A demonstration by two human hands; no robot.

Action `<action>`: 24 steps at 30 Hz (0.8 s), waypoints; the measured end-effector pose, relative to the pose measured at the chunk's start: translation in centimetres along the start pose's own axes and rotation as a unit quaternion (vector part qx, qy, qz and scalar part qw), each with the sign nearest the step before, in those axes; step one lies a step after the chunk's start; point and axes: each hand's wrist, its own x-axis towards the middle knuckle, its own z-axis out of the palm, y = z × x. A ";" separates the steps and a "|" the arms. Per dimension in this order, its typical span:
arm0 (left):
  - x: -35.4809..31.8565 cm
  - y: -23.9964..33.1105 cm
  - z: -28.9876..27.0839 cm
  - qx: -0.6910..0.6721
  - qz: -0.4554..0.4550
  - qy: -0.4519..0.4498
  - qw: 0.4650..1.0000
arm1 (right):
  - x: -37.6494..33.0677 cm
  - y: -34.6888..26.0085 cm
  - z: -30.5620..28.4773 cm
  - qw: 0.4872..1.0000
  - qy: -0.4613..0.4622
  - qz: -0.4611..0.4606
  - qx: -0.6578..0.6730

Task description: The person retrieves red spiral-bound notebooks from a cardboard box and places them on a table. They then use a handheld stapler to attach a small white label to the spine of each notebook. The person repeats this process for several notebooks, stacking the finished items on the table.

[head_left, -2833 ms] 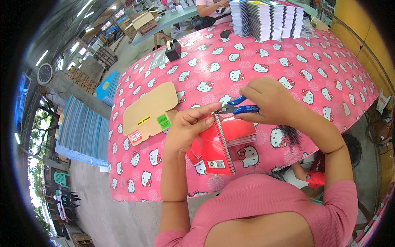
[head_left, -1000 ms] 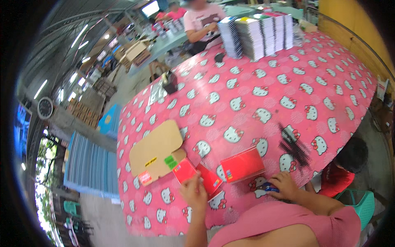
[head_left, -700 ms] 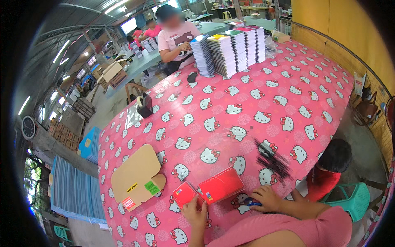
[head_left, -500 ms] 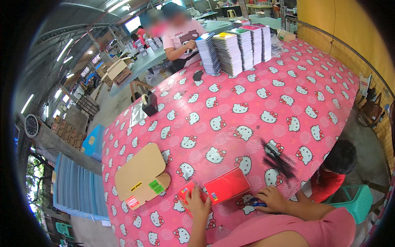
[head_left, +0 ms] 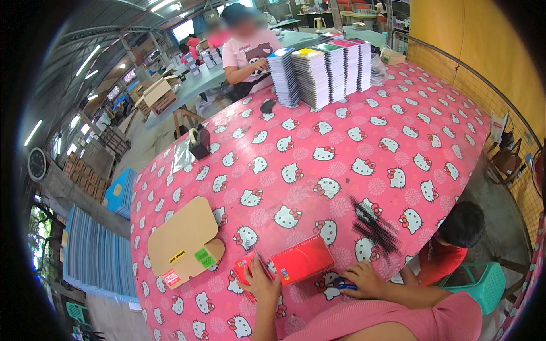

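My left hand (head_left: 262,282) curls over a red notebook (head_left: 243,266), its fingers on the cover near the spine side. Just to its right another red spiral notebook (head_left: 302,260) lies flat, its coil along the far edge. In my right hand (head_left: 362,279), resting on the table, is a small blue-handled tool (head_left: 344,285); the fingers hide most of it. Beyond that hand lies a bunch of black binding coils (head_left: 374,227).
A flattened brown cardboard piece (head_left: 185,238) with stickers lies at left. A tape dispenser (head_left: 199,143) and tall notebook stacks (head_left: 311,79) stand farther back. A person in red (head_left: 446,253) is low beside the right table edge, near a green stool (head_left: 478,284); another person (head_left: 247,62) sits across.
The whole view has shifted slightly, so things appear a little farther left. Both hands keep nearly the same places by the notebooks, and the tool stays in my right hand.
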 end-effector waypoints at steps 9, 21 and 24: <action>-1.1 -0.9 0.1 -0.056 -0.061 0.022 0.996 | 0.2 0.0 -0.3 1.000 -0.003 -0.005 -0.007; -0.3 -1.8 -1.1 -0.054 -0.036 0.056 0.996 | 0.2 -0.4 -0.5 1.000 -0.007 0.007 -0.007; 1.6 -2.3 -0.8 -0.034 -0.010 0.073 0.997 | 0.2 -0.4 -0.4 1.000 -0.016 0.008 -0.013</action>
